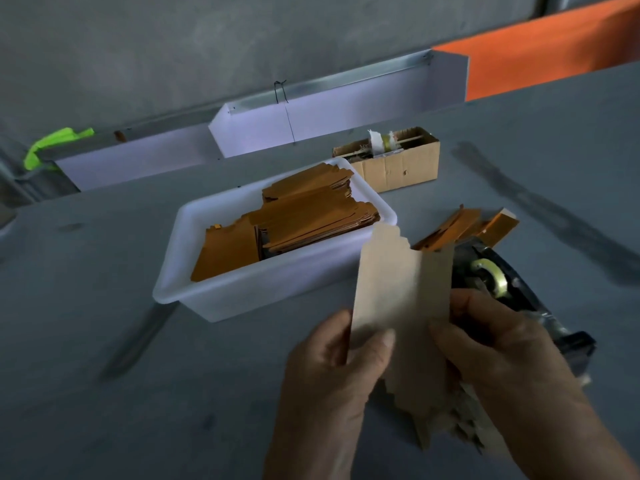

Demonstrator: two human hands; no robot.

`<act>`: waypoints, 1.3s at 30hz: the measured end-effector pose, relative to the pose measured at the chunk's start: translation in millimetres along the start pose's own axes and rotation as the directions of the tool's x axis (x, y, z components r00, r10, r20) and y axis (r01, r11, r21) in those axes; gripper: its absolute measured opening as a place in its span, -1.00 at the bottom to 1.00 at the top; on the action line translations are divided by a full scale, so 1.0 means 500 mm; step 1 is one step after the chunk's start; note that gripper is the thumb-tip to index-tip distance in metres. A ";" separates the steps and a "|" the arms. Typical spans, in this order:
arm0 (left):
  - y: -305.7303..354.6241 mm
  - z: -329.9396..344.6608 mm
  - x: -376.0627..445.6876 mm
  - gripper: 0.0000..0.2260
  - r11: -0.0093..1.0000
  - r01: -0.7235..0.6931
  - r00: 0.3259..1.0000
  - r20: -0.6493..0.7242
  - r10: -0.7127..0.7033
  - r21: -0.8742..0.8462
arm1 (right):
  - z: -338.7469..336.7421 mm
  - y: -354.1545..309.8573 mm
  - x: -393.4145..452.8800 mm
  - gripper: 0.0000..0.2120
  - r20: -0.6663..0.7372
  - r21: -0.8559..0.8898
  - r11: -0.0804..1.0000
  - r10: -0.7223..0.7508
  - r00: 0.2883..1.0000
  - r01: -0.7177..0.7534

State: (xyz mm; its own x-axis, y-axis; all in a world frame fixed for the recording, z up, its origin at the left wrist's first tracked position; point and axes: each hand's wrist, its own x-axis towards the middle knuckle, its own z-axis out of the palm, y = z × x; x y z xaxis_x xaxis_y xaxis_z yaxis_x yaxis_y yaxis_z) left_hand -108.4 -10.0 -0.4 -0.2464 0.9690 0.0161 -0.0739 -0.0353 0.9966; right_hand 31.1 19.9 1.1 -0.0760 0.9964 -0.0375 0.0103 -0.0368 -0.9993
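The cardboard blank (398, 289) is held flat above the table (86, 393), plain tan side toward the camera, just in front of the white tub (242, 299).

- The left hand (329, 368) grips the blank's left edge; its fingers (332, 327) are curled behind the blank, and the thumb presses on the front.
- The right hand (502, 355) pinches the right edge in the same manner.

The tub contains a stack of orange blanks (311, 216). A tape dispenser (491, 275) stands behind the right hand. Loose orange blanks (467, 225) lie beyond it. A brown carton (398, 171) sits behind the tub.
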 end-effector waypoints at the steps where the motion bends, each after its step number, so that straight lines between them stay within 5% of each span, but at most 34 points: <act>1: 0.005 -0.001 0.001 -0.77 0.999 -0.003 0.998 0.067 -0.001 0.054 | 0.002 0.004 0.000 -0.76 -0.007 -0.059 0.998 -0.026 1.000 0.026; 4: 0.005 0.005 0.002 -0.77 0.987 0.003 0.998 0.058 -0.012 0.162 | 0.013 0.005 -0.012 -0.92 -0.030 -0.199 0.972 -0.132 0.991 0.124; 6: -0.001 0.013 0.006 -0.78 0.979 0.004 1.000 0.012 -0.006 0.204 | 0.014 0.006 -0.022 -0.68 0.018 -0.223 0.956 -0.194 0.981 0.193; 10: -0.003 0.009 0.014 -0.81 0.982 0.038 0.999 -0.035 -0.032 0.183 | 0.010 -0.005 -0.026 -0.65 0.137 0.150 0.989 -0.011 0.991 -0.010; 12: -0.002 0.005 0.016 -0.78 0.984 0.088 0.995 0.040 -0.095 0.156 | 0.008 -0.007 -0.020 -0.68 0.181 0.198 0.977 0.048 0.982 -0.084; 16: 0.001 -0.001 0.014 -0.61 0.981 0.137 0.974 0.160 -0.158 0.139 | 0.010 -0.010 -0.009 -0.70 0.169 0.204 0.970 0.096 0.981 -0.131; 27: -0.001 -0.015 0.012 -0.66 0.973 0.105 0.942 0.294 -0.163 0.203 | 0.000 -0.012 0.005 -0.85 0.068 0.064 0.995 0.072 0.995 -0.076; 34: 0.001 -0.012 0.009 -0.70 0.936 0.134 0.923 0.304 -0.238 0.324 | -0.001 -0.013 0.007 -0.71 0.098 0.145 0.985 0.074 0.992 -0.088; 39: -0.002 -0.007 -0.002 -0.64 0.941 0.196 0.900 0.330 -0.284 0.275 | 0.006 -0.015 0.008 -0.62 -0.013 0.112 0.992 0.063 0.998 -0.061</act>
State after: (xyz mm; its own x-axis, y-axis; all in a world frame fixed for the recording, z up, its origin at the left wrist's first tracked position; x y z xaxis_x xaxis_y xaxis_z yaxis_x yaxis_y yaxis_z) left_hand -111.6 -12.1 -1.5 0.1179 0.9630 -0.2425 0.1481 0.2244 0.9632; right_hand 27.8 24.0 8.4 -0.0626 0.9930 -0.0999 -0.0967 -0.1056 -0.9897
